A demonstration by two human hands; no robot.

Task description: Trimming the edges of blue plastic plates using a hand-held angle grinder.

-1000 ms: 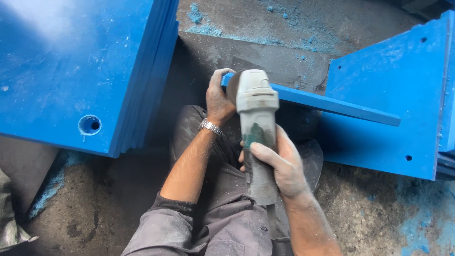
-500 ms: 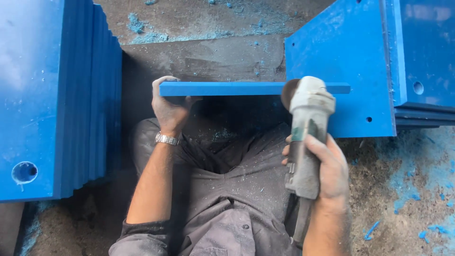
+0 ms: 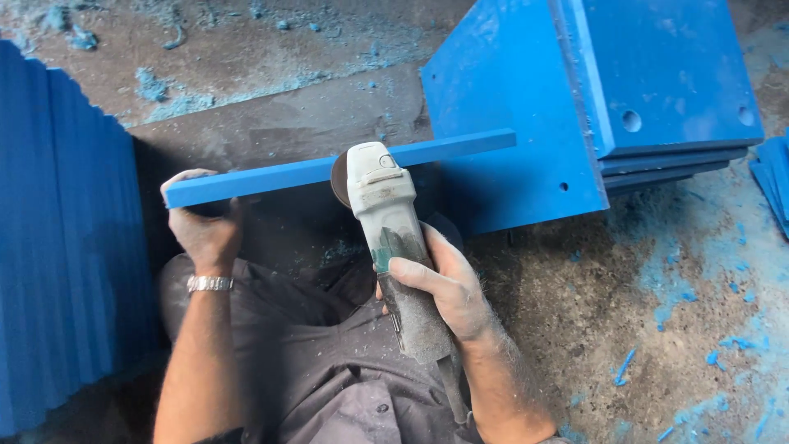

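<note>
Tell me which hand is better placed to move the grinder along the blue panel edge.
The right hand: it already grips the angle grinder, whose disc meets the blue panel. The left hand holds the panel's end.

The plate (image 3: pixel 329 168) is bright blue, as are the stack (image 3: pixel 74 247) at left and the slabs (image 3: pixel 657 74) at right. The grinder (image 3: pixel 386 222) is dusty off-white with a green patch. The trousers (image 3: pixel 312 362) are grey, the watch (image 3: pixel 209 284) silver. The floor (image 3: pixel 575 329) is brown, speckled with blue shavings.
</note>
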